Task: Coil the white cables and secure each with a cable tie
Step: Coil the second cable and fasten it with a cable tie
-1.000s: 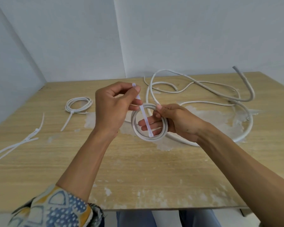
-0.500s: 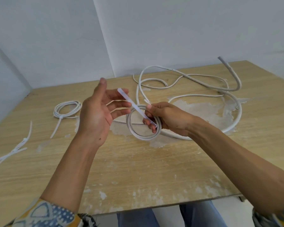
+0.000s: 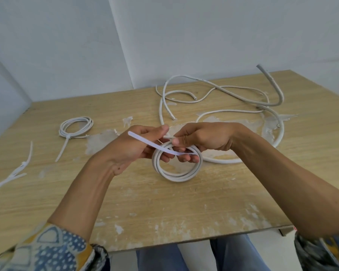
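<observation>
Pale wood table (image 3: 164, 202), patched with white, sits in a bare wall corner. The right hand (image 3: 204, 139) grips the small coil (image 3: 176, 176) at its top, thumb over and fingers curled under, and seems to pin one end of the cable tie (image 3: 155, 146) there. The left hand (image 3: 131, 147) is half curled with the tie lying across it; whether it pinches the strap I cannot tell. To do this well, feed the tip through the coil's centre, catch every turn, and keep the right grip firm so no loop springs out. Behind lie loose cables (image 3: 223, 90); at the left are a tied coil (image 3: 75, 126) and spare ties (image 3: 14, 175).
</observation>
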